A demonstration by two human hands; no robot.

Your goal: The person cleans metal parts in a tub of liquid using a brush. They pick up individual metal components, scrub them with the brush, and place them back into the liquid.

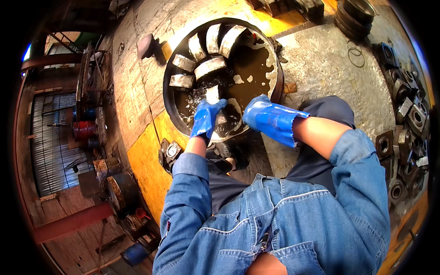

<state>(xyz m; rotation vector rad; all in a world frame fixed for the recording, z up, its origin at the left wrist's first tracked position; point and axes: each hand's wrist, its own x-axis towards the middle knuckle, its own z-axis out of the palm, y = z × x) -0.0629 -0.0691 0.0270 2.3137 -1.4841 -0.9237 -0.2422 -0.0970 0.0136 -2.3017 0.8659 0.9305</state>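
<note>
A round dark tub [168, 98] of murky brown liquid stands before me, with patches of pale foam on the surface. My left hand [206, 118], in a blue rubber glove, grips a curved metal piece [213, 94] low in the tub, where the liquid is splashing. My right hand [260, 112], gloved the same way, is curled over the near right part of the tub; whatever its fingers hold, if anything, is hidden. Several more curved metal pieces, such as a wide one [210, 67] and a tall one [213, 39], rest along the tub's left and far side.
Nested round metal rings [350, 27] stand at the far right, near a thin wire loop [356, 57] on the floor. Many metal parts [405, 123] lie piled along the right. A red spool-like thing [85, 130] and a rusty cylinder [121, 190] are on the left.
</note>
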